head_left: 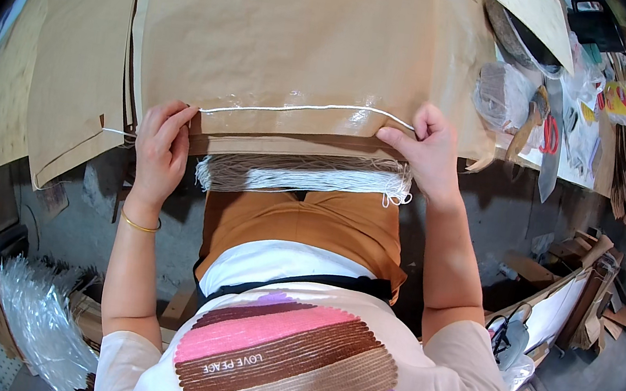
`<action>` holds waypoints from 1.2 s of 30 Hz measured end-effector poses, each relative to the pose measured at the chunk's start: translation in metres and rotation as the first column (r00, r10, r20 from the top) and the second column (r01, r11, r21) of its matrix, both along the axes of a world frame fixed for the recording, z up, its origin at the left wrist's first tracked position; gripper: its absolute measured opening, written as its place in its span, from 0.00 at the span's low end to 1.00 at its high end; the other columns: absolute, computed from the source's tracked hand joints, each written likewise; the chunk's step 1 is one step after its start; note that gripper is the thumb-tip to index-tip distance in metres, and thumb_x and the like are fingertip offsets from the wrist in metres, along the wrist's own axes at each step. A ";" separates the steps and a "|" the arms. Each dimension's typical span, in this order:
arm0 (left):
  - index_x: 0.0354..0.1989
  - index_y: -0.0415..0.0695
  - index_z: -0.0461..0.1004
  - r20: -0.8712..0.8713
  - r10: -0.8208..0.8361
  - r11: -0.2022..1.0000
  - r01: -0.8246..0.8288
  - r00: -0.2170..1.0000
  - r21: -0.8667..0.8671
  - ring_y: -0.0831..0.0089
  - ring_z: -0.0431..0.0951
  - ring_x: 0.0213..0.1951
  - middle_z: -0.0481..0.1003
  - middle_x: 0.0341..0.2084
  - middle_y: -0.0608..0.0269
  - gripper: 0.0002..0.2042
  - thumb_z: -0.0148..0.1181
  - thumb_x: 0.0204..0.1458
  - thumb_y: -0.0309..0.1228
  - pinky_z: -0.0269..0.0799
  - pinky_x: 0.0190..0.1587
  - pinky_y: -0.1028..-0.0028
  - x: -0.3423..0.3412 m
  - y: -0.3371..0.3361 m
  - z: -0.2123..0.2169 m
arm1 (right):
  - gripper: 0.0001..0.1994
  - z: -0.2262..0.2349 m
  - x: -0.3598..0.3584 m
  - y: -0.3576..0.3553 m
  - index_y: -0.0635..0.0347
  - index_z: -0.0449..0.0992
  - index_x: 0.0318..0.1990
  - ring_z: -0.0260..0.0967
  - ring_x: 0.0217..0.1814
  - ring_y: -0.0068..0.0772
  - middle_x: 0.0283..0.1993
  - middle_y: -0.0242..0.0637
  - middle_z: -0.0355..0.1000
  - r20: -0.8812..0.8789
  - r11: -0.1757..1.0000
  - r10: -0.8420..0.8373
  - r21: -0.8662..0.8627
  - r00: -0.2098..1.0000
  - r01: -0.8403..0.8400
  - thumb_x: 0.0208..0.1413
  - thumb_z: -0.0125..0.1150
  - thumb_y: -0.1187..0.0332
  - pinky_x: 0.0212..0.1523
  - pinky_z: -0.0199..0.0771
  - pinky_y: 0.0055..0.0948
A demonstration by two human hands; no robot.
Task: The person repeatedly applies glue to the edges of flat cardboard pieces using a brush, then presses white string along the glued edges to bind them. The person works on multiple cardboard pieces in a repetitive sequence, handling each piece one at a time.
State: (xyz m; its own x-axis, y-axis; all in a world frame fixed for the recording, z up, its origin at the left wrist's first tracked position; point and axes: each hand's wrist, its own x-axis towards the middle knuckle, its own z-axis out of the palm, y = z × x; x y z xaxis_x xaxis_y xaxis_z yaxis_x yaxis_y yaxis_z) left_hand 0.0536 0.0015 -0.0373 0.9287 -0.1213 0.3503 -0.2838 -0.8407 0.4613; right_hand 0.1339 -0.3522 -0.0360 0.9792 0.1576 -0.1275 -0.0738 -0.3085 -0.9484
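A white cord (305,107) runs in a slight arch across the near part of a large brown paper sheet (287,34), which has shiny patches there. At the cord's left end my left hand (163,146) pinches it, fingertips on the paper. Its right end sits between the thumb and curled fingers of my right hand (428,151), by the sheet's near edge. Over my lap, below that edge, lies a bundle of brown and white cords (304,176). Another short piece of white cord (117,132) shows left of my left hand, on a second brown paper piece (80,70).
Red-handled scissors (549,135), a broad knife blade (547,175) and a clear plastic bag (500,94) lie at the table's right. Behind them is a round dark pan (520,37). Clear plastic strips (48,319) are piled low at left; cardboard scraps (617,316) lie at lower right.
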 end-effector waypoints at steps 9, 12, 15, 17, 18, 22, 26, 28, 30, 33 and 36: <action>0.42 0.38 0.74 0.020 -0.007 1.000 0.007 1.000 0.005 0.59 0.71 0.39 0.72 0.38 0.56 0.15 0.52 0.44 0.13 0.68 0.42 0.66 0.000 -0.001 0.000 | 0.27 -0.011 -0.014 0.008 0.57 0.61 0.32 0.60 0.37 0.36 0.36 0.35 0.63 0.366 0.917 0.026 -0.379 0.930 0.123 0.30 0.79 0.67 0.39 0.65 0.34; 0.44 0.38 0.73 -0.019 -0.012 1.000 0.012 1.000 0.016 0.59 0.71 0.42 0.71 0.40 0.55 0.13 0.52 0.49 0.14 0.67 0.46 0.69 -0.002 0.002 -0.001 | 0.28 -0.013 -0.013 0.013 0.55 0.63 0.35 0.62 0.46 0.43 0.50 0.42 0.64 0.656 0.877 0.036 -0.382 0.754 0.290 0.27 0.80 0.66 0.45 0.66 0.38; 0.44 0.38 0.73 -0.021 -0.008 1.000 0.009 1.000 0.006 0.59 0.71 0.42 0.71 0.40 0.55 0.14 0.52 0.49 0.14 0.67 0.46 0.69 -0.002 0.002 0.000 | 0.30 -0.017 -0.018 0.015 0.55 0.66 0.38 0.61 0.53 0.50 0.58 0.46 0.60 0.617 0.907 0.032 -0.349 0.786 0.236 0.25 0.80 0.65 0.51 0.65 0.40; 0.44 0.38 0.73 -0.027 -0.013 1.000 0.013 1.000 -0.002 0.59 0.71 0.42 0.71 0.40 0.55 0.14 0.52 0.49 0.14 0.67 0.46 0.69 -0.002 0.002 -0.001 | 0.28 -0.013 -0.020 0.018 0.56 0.68 0.39 0.62 0.53 0.47 0.57 0.45 0.61 0.629 0.921 0.097 -0.350 0.771 0.169 0.28 0.79 0.68 0.50 0.67 0.37; 0.44 0.38 0.73 -0.029 -0.013 1.000 0.013 0.999 -0.003 0.59 0.71 0.42 0.71 0.40 0.55 0.14 0.52 0.48 0.14 0.67 0.46 0.68 -0.002 0.002 0.000 | 0.27 -0.011 -0.021 0.020 0.56 0.68 0.39 0.62 0.53 0.46 0.56 0.44 0.62 0.635 0.928 0.129 -0.348 0.761 0.134 0.29 0.78 0.70 0.49 0.69 0.36; 0.42 0.39 0.74 0.027 -0.015 1.000 0.015 1.000 0.000 0.58 0.71 0.40 0.72 0.38 0.56 0.15 0.53 0.45 0.14 0.68 0.42 0.66 0.000 0.001 -0.001 | 0.21 -0.008 -0.018 0.018 0.60 0.71 0.38 0.66 0.49 0.37 0.54 0.42 0.63 0.510 0.971 0.122 -0.239 0.851 0.004 0.33 0.73 0.78 0.44 0.74 0.29; 0.42 0.38 0.74 0.032 -0.014 1.000 0.014 0.999 -0.005 0.58 0.71 0.40 0.72 0.38 0.56 0.14 0.53 0.45 0.14 0.68 0.43 0.66 -0.001 0.002 -0.001 | 0.19 -0.002 -0.013 0.016 0.62 0.72 0.37 0.69 0.44 0.32 0.52 0.41 0.65 0.350 0.976 0.129 -0.208 0.928 -0.058 0.34 0.72 0.80 0.42 0.76 0.26; 0.42 0.38 0.74 0.033 -0.016 1.000 0.016 0.999 -0.004 0.58 0.71 0.40 0.72 0.38 0.56 0.14 0.53 0.45 0.14 0.68 0.43 0.66 0.000 0.002 -0.002 | 0.18 -0.001 -0.011 0.014 0.62 0.72 0.36 0.69 0.43 0.31 0.51 0.40 0.65 0.331 0.974 0.147 -0.211 0.932 -0.079 0.34 0.72 0.80 0.42 0.76 0.27; 0.42 0.38 0.74 0.035 -0.022 1.000 0.022 0.999 0.000 0.58 0.71 0.40 0.72 0.38 0.56 0.14 0.53 0.45 0.14 0.68 0.42 0.66 0.000 0.002 -0.001 | 0.18 -0.002 -0.009 0.014 0.63 0.72 0.36 0.70 0.43 0.31 0.51 0.39 0.65 0.338 0.968 0.179 -0.230 0.924 -0.104 0.35 0.72 0.80 0.41 0.76 0.27; 0.42 0.38 0.74 0.039 -0.025 1.000 0.025 0.999 0.004 0.57 0.71 0.40 0.72 0.38 0.56 0.14 0.53 0.45 0.14 0.68 0.42 0.66 0.000 0.002 -0.001 | 0.14 0.001 -0.011 0.014 0.64 0.73 0.32 0.70 0.42 0.32 0.48 0.39 0.67 0.387 0.965 0.188 -0.246 0.903 -0.095 0.35 0.71 0.80 0.39 0.76 0.26; 0.42 0.38 0.74 0.034 -0.025 1.000 0.025 0.999 0.000 0.58 0.71 0.39 0.72 0.38 0.56 0.15 0.53 0.45 0.14 0.68 0.42 0.66 0.000 0.001 0.000 | 0.11 -0.007 -0.011 0.005 0.64 0.74 0.29 0.70 0.41 0.34 0.44 0.40 0.70 0.465 0.946 0.231 -0.311 0.855 -0.086 0.37 0.71 0.79 0.37 0.76 0.28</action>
